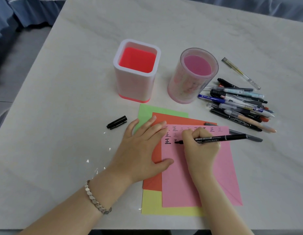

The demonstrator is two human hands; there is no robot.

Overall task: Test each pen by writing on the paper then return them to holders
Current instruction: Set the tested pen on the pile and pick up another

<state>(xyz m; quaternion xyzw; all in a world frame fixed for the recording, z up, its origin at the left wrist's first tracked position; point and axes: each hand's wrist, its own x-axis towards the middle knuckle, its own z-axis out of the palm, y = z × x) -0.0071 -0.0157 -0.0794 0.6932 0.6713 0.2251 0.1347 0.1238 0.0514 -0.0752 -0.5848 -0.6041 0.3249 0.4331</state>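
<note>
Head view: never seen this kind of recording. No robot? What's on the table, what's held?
No robot: a person's two bare hands, filmed from one wide-angle camera on their head, looking down. The right hand has its grip on an uncapped black marker, tip on the pink sheet, which bears rows of test marks. The left hand presses flat on the stacked paper. On the table: a black cap, a square holder and a round holder, no pens inside, and a pen pile at right.

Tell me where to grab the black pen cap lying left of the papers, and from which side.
Pinch the black plastic pen cap across its mid-barrel, coming from above. It lies flat and slanted on the white table, apart from the coloured papers, its long sides free; the left hand is nearest.
</note>
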